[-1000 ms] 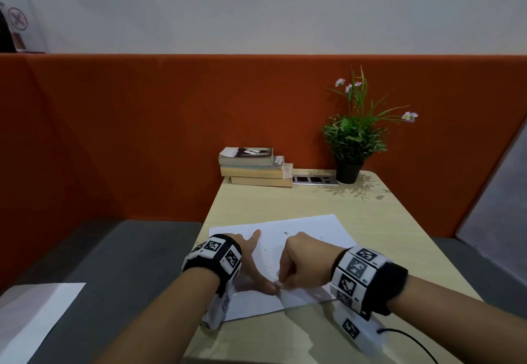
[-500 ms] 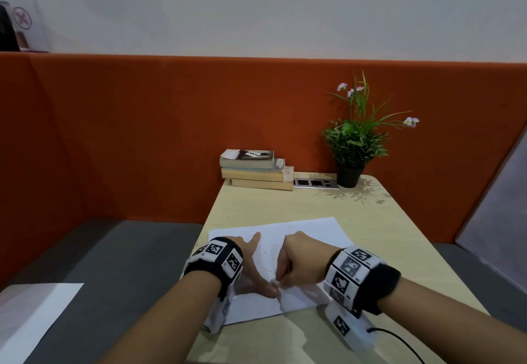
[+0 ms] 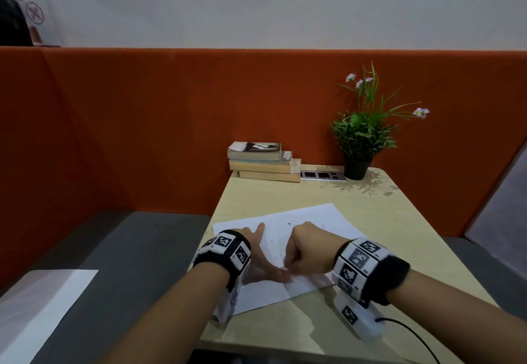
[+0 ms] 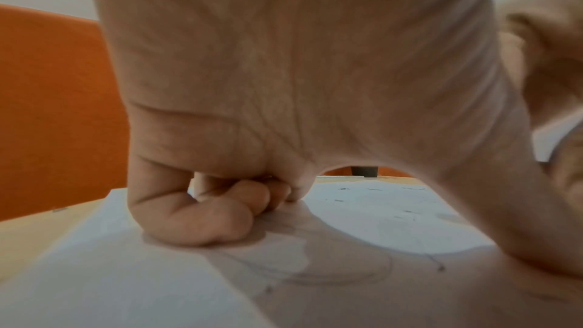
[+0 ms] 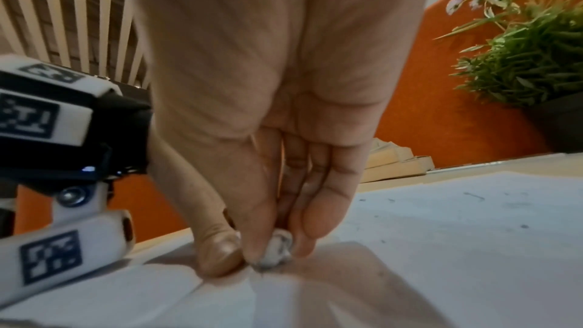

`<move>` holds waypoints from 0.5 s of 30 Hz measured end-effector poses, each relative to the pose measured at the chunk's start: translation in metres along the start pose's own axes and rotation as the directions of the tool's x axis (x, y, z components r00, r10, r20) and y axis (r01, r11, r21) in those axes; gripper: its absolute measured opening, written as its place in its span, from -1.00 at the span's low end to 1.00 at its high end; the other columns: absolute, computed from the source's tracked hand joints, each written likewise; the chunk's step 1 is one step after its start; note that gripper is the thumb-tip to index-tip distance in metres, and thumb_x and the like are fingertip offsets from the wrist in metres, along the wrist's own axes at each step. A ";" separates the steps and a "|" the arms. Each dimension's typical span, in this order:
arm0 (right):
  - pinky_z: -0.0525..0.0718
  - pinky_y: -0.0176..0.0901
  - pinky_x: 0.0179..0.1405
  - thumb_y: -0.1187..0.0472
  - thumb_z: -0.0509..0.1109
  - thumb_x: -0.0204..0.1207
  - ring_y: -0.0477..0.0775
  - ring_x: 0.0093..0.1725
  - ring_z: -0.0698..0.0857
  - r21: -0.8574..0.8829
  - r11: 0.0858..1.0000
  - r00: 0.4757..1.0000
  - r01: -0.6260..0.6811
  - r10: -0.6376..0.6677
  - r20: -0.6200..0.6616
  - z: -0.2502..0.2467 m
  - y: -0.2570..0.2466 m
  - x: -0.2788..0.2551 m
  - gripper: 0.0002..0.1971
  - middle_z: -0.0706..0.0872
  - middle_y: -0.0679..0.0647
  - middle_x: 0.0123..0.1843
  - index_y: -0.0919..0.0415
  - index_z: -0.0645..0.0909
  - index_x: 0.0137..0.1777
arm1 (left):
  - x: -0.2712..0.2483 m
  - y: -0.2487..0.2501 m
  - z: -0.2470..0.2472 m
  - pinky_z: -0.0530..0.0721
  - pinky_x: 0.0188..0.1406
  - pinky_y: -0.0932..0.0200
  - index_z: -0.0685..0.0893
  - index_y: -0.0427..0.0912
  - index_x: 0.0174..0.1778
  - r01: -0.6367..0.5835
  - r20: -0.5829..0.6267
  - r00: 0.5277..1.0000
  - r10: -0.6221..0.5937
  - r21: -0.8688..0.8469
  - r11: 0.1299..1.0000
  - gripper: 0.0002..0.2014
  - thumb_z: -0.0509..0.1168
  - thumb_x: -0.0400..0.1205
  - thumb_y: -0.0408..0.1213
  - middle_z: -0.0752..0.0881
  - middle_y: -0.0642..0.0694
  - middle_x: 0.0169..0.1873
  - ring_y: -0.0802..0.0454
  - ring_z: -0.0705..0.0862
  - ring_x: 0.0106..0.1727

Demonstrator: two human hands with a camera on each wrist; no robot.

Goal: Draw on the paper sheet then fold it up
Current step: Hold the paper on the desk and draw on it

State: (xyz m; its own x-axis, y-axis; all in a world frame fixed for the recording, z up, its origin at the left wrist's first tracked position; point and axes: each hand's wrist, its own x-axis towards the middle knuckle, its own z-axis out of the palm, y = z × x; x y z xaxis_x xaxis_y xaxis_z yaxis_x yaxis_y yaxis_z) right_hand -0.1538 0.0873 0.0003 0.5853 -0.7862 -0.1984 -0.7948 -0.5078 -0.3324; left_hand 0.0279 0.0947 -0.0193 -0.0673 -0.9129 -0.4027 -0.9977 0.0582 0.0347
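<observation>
Your left hand [image 3: 258,261] is pressing the paper sheet [image 3: 308,221] near the table's [image 3: 399,235] front edge while your right hand [image 3: 306,252] is curling over it; books [image 3: 263,161] and a potted plant [image 3: 362,135] are sitting along the far edge.

So the paper sheet [image 3: 310,229] is plain white and lying flat on the tabletop [image 3: 399,235], turned a bit crooked to its edges, near the front end. It's got small dark pencil ticks scattered over it, plus a faint curved line. There's a crease running up from its near edge. Pressed onto the sheet close to that crease is a little whitish eraser [image 5: 277,251], smudged grey with graphite, standing roughly upright.
</observation>
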 end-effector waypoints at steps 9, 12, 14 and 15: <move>0.85 -0.11 -0.01 0.15 0.62 0.49 0.02 -0.06 0.85 0.040 0.997 0.991 -0.065 0.069 -0.118 -0.013 0.002 0.048 -0.87 0.90 0.02 -0.08 0.20 0.90 -0.06 | 0.004 0.001 -0.002 0.55 0.39 -0.11 -0.30 0.06 0.78 0.001 -0.001 1.000 -0.001 0.049 0.999 0.53 0.20 0.01 0.79 0.33 -0.18 0.67 -0.22 0.47 0.56; 0.77 -0.20 -0.12 0.18 0.61 0.52 0.09 -0.07 0.85 0.033 0.995 0.980 -0.095 0.100 -0.174 -0.013 -0.002 0.070 -0.88 0.89 0.09 -0.08 0.23 0.89 -0.10 | 0.003 0.001 0.001 0.59 0.34 -0.10 -0.28 0.07 0.78 -0.001 -0.034 0.999 0.003 0.056 0.998 0.56 0.13 -0.05 0.83 0.34 -0.19 0.67 -0.21 0.51 0.51; 0.78 -0.18 -0.14 0.19 0.60 0.51 0.08 -0.10 0.85 0.035 0.995 0.982 -0.093 0.097 -0.163 -0.010 -0.001 0.071 -0.90 0.88 0.07 -0.12 0.22 0.89 -0.12 | 0.003 0.001 0.003 0.59 0.34 -0.11 -0.30 0.07 0.78 -0.001 -0.035 0.999 0.003 0.054 0.999 0.56 0.12 -0.05 0.83 0.33 -0.20 0.67 -0.22 0.51 0.51; 0.82 -0.14 -0.13 0.20 0.60 0.50 0.07 -0.12 0.85 0.048 0.995 0.985 -0.084 0.090 -0.145 -0.008 0.000 0.066 -0.91 0.88 0.04 -0.14 0.20 0.89 -0.13 | 0.003 0.001 0.003 0.59 0.35 -0.11 -0.31 0.07 0.78 -0.003 -0.027 1.000 0.004 0.049 0.999 0.56 0.13 -0.04 0.82 0.32 -0.20 0.67 -0.22 0.50 0.53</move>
State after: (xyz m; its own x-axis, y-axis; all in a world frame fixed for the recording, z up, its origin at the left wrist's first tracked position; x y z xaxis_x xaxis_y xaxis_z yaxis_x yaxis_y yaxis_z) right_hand -0.1161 0.0326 -0.0054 0.4822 -0.8713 -0.0918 -0.8322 -0.4227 -0.3588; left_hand 0.0266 0.0928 -0.0229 -0.0714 -0.9230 -0.3781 -0.9967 0.0807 -0.0088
